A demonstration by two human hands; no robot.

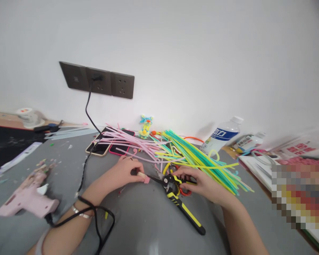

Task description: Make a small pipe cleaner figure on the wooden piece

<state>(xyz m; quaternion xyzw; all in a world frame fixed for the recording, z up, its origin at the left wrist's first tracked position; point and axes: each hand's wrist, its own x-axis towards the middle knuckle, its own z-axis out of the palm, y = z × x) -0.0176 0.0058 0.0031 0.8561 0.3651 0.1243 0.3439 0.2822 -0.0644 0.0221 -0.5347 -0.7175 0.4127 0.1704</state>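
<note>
My left hand (131, 171) pinches a small pink piece (146, 180) between thumb and fingertips, close to the jaw tips of the pliers. The pliers (184, 210) have black and yellow handles and point left. My right hand (199, 182) has its fingers closed around their upper handle, while the lower handle slants free toward the front right. Behind both hands lie loose pink pipe cleaners (138, 141) and a bundle of green and yellow pipe cleaners (202, 161). Partly hidden beneath the pliers and my right hand are red and yellow loops (186, 193).
A pink glue gun (29, 202) lies at left, its black cord (82, 173) crossing my left forearm to the wall socket (98, 81). Two phones (98, 148) lie under the pink stems. A small colourful figure (145, 127), a bottle (224, 132) and papers (257, 170) stand or lie around.
</note>
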